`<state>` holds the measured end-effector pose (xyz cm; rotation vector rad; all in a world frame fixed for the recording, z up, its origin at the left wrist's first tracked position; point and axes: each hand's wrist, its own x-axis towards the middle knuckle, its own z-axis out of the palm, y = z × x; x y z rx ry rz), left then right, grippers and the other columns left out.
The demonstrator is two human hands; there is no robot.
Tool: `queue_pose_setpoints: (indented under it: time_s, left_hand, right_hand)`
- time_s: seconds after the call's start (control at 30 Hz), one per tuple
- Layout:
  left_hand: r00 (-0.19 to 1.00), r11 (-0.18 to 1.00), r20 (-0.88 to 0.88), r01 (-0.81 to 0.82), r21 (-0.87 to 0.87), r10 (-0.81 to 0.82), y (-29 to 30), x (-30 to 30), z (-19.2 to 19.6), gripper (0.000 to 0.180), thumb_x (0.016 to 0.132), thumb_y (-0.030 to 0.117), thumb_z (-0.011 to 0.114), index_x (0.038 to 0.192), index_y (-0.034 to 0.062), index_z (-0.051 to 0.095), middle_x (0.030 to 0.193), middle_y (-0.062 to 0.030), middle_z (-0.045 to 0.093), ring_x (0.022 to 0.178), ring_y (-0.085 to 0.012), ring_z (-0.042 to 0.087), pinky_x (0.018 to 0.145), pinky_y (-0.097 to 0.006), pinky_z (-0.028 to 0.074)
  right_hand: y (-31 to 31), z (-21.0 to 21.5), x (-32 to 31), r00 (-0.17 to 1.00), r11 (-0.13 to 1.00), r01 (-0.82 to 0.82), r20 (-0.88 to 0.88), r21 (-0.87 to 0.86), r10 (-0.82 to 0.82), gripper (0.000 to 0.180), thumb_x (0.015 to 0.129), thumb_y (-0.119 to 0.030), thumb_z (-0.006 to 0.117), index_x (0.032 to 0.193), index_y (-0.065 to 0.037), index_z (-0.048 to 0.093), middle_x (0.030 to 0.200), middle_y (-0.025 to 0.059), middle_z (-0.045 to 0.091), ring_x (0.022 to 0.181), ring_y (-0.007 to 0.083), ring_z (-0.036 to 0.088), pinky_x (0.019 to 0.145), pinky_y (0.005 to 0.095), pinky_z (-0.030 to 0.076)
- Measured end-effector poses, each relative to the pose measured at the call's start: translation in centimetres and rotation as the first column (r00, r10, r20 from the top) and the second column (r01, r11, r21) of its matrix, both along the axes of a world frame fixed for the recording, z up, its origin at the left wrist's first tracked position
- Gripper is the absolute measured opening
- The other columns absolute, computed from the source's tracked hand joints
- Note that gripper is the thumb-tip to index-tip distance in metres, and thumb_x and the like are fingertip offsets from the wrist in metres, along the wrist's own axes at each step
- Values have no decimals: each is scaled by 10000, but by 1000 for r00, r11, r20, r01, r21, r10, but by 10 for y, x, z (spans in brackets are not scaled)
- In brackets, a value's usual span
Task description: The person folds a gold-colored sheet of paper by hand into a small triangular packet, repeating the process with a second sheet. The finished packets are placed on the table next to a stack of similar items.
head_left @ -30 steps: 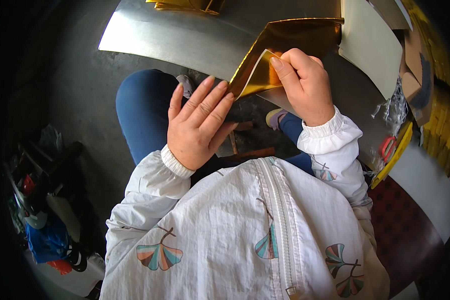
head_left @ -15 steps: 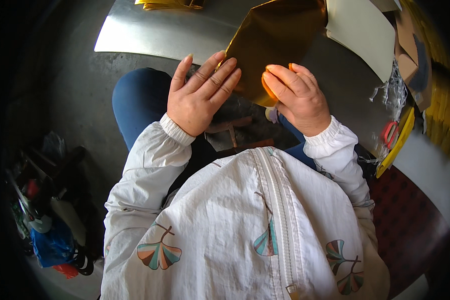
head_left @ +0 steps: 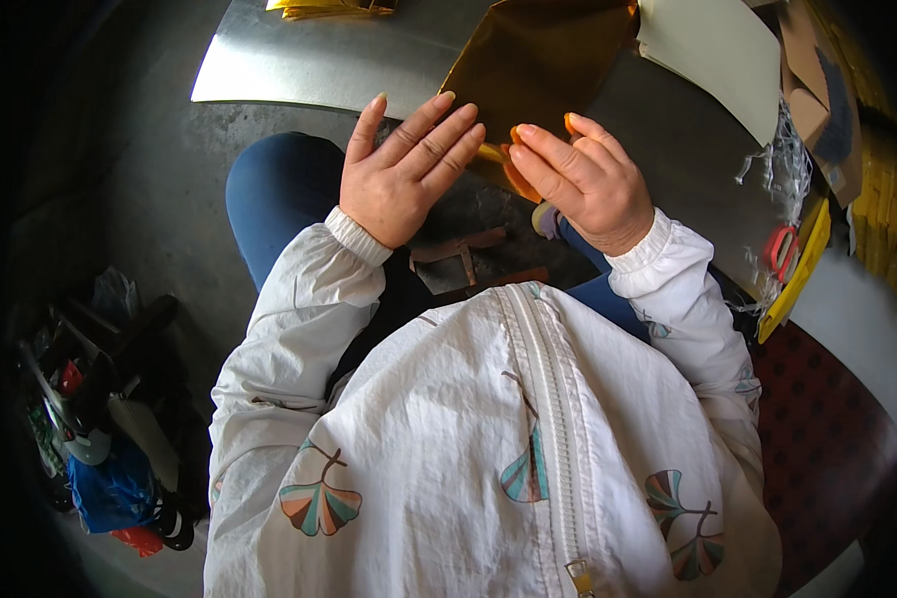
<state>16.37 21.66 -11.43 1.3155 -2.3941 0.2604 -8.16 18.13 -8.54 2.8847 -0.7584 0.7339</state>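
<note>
A folded, shiny gold sheet or flat bag [head_left: 538,65] lies on the metal table, its near end over the table edge. My left hand [head_left: 398,169] is open, palm down, with fingers stretched out at the sheet's near left side. My right hand [head_left: 588,179] is at its near right corner, fingers extended and slightly bent. Orange coverings [head_left: 516,177] show on its thumb side and fingertips. Its palm is hidden, and I see nothing gripped in it. Both forearms wear white elastic-cuffed sleeves.
A stack of cream sheets [head_left: 712,55] lies right of the gold sheet. Beyond are brown cardboard [head_left: 805,70], clear plastic strands [head_left: 787,164], red-handled scissors [head_left: 781,251] and yellow bundles [head_left: 887,224]. More gold pieces [head_left: 334,8] sit at the far left. A blue bag [head_left: 115,488] rests at lower left.
The gold sheet has shifted slightly left and away from me. My right hand has moved a little left and its fingers have spread more. My left hand has shifted slightly.
</note>
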Motion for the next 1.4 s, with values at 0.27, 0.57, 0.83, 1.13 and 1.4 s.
queue_pose_setpoints:
  time_s: [0.27, 0.57, 0.83, 1.13, 1.4]
  left_hand:
    - [999, 999, -26, -40, -22, 40, -8, -2, -1, 415, 866, 247, 657, 1277, 215, 608, 1353, 40, 573, 1312, -127, 481, 1157, -464, 192]
    - [997, 963, 2, 79, 256, -83, -40, 10, 30, 953, 803, 823, 358, 1444, 121, 418, 1526, -93, 360, 1422, -261, 314, 1169, -501, 150]
    - [999, 966, -21, 39, 255, -34, -42, 1, 26, 834, 731, 438, 748, 1437, 135, 424, 1511, -56, 389, 1419, -217, 323, 1164, -492, 206]
    - [972, 982, -139, 190, -19, -191, -31, -14, 19, 322, 824, 190, 695, 1139, 125, 673, 1221, -14, 654, 1189, -186, 589, 1040, -432, 418]
    - [829, 966, -515, 260, 10, -218, -44, -4, 99, 178, 846, 96, 695, 1005, 17, 680, 1010, -121, 704, 920, -252, 691, 830, -355, 532]
  right_hand:
    - [-5, 8, 3, 999, 997, 36, -22, 73, -35, 330, 781, -84, 721, 1109, -77, 687, 1234, 76, 623, 868, 207, 624, 936, 418, 506]
    - [-2, 11, 9, 997, 969, 77, 12, 236, -82, 358, 780, -46, 698, 1137, -40, 674, 1244, 135, 617, 1024, 270, 633, 971, 422, 472]
    - [-1, 7, 9, 994, 969, 74, 58, 235, -90, 390, 770, -80, 723, 1148, -32, 644, 1253, 137, 596, 888, 233, 638, 995, 430, 457]
    - [-7, 5, 9, 987, 971, 69, 124, 230, -99, 389, 750, -88, 740, 1130, -65, 659, 1209, 85, 634, 903, 232, 632, 996, 423, 449]
    - [-34, 65, 6, 945, 966, 113, 277, 232, -177, 250, 776, -98, 730, 1022, -97, 680, 1022, 49, 694, 928, 223, 652, 985, 439, 437]
